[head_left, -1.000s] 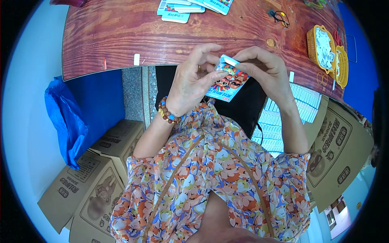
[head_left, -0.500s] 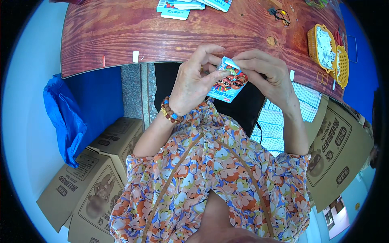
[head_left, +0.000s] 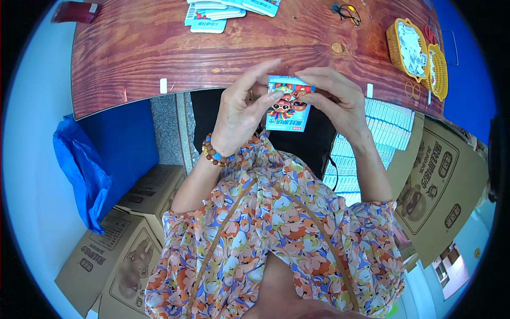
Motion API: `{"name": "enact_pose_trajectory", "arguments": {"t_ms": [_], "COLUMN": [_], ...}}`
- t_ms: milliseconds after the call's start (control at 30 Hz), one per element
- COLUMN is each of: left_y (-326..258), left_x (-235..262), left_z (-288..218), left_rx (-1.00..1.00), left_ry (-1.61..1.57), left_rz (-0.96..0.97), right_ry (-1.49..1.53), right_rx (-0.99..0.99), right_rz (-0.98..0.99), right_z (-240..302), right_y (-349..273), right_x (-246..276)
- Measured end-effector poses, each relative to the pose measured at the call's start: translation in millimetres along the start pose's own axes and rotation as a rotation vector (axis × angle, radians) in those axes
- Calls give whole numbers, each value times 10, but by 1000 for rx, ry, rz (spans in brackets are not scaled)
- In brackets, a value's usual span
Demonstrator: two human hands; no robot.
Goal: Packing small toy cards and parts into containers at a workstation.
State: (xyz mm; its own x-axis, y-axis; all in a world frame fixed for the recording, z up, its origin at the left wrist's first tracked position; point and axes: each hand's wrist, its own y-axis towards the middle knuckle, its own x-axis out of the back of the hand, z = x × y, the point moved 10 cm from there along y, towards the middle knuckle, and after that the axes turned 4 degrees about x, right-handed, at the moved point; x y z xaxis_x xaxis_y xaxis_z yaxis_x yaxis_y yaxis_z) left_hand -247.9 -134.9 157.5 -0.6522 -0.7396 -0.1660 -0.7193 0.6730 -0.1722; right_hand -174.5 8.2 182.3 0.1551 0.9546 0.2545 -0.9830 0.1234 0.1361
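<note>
A person in a floral blouse point(head_left: 276, 234) sits at the near edge of a reddish wooden table point(head_left: 159, 48), both hands raised in front of the chest. The left hand point(head_left: 241, 114), a beaded bracelet point(head_left: 212, 154) at its wrist, and the right hand point(head_left: 334, 101) pinch a small blue packet point(head_left: 287, 106) printed with a cartoon figure, fingers closed on its two sides; the packet is held upright between them, just below the table's edge and above the lap. Cardboard boxes point(head_left: 122, 234) stand on the floor at the person's left beside a blue plastic bag point(head_left: 79, 170), and an open carton of similar packets point(head_left: 382, 127) sits at the right. Farther off on the tabletop lie a loose stack of flat cards point(head_left: 212, 13), two yellow baskets point(head_left: 419, 53) and a dark red object point(head_left: 74, 10) at the far left corner.
</note>
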Motion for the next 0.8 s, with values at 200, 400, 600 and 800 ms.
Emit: {"name": "enact_pose_trajectory", "arguments": {"t_ms": [200, 400, 600, 800], "left_y": [3, 7, -30, -120], "left_x": [-81, -141, -246, -390], "left_z": [73, 163, 257, 286], "left_rx": [-28, 10, 63, -7], "left_ry": [145, 9, 178, 44], "left_rz": [77, 49, -21, -63], "right_ry": [230, 76, 316, 433], "right_rx": [-54, -3, -165, -314], "right_rz": [-9, 13, -101, -175], "right_z": [-164, -162, -419, -587], "right_y": [-26, -58, -313, -796], "right_x": [63, 117, 157, -37]}}
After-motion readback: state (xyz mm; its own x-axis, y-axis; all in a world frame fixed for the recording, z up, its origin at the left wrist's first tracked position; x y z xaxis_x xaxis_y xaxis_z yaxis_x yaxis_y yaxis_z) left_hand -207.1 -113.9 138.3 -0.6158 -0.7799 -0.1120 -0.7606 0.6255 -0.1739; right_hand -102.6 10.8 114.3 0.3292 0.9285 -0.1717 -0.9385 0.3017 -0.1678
